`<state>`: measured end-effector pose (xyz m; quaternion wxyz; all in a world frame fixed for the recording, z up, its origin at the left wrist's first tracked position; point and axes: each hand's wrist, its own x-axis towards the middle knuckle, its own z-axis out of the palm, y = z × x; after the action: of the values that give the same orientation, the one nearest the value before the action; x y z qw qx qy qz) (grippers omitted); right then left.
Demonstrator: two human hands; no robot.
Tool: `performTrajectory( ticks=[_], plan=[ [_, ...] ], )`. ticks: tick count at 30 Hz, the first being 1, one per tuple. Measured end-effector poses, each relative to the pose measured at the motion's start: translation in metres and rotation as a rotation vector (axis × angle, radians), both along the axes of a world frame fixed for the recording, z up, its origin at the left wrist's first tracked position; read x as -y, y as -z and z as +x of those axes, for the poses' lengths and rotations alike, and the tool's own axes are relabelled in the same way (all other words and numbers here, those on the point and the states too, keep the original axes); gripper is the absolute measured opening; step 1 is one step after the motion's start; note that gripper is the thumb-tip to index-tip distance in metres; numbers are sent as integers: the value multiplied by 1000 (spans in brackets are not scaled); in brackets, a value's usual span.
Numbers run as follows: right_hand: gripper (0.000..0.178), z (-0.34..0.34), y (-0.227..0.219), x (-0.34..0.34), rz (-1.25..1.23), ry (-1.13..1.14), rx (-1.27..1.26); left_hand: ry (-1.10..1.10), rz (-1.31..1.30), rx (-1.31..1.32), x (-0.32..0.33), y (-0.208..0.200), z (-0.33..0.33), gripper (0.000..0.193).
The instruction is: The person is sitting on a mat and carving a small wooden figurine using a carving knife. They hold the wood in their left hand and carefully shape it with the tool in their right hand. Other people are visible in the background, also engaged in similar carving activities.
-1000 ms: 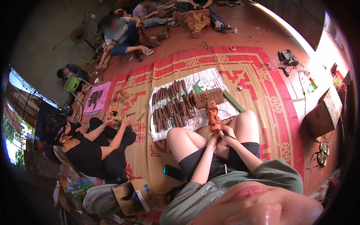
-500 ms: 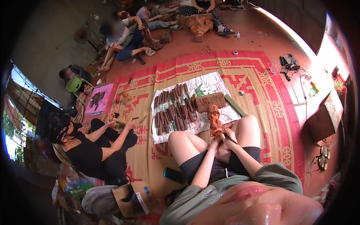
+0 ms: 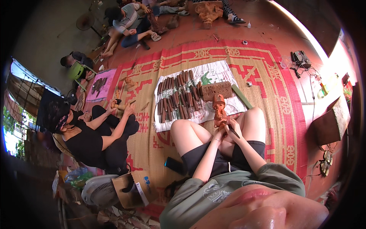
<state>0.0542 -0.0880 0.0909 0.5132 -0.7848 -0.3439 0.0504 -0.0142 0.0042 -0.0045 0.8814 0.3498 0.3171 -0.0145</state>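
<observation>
Between my knees stands a reddish-brown carved wooden figurine, roughly upright. Its lower end is gripped by my left hand, whose fingers are partly hidden. My right hand is closed around a carving chisel with a dark handle, close against the figurine's base; the blade is too small to make out. Just beyond, a carved wooden block lies on a white cloth. Several rows of dark-handled carving tools cover the cloth's left part.
A green bar lies along the cloth's right edge. On my left a co-worker carves a pale wooden piece. A phone, a cardboard box and a fan are at lower left. A wooden box stands at right.
The view has tilted down a little, so the mat and cloth sit higher in the picture. Both hands keep their hold, and the figurine shows only a slight shift.
</observation>
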Motion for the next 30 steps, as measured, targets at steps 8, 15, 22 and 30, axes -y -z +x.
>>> performTrajectory(
  ticks=[8,15,22,30],
  plan=[
    [14,4,1,-4,43,50,0,52,10,-9,-3,0,1,17],
    [12,-5,3,2,-67,1,-72,-18,54,-6,1,1,-1,18],
    [11,-3,-1,-2,-4,39,-73,7,44,18,0,-14,0,19],
    [9,5,7,-4,98,66,60,48,83,-56,1,-21,3,19]
  ],
)
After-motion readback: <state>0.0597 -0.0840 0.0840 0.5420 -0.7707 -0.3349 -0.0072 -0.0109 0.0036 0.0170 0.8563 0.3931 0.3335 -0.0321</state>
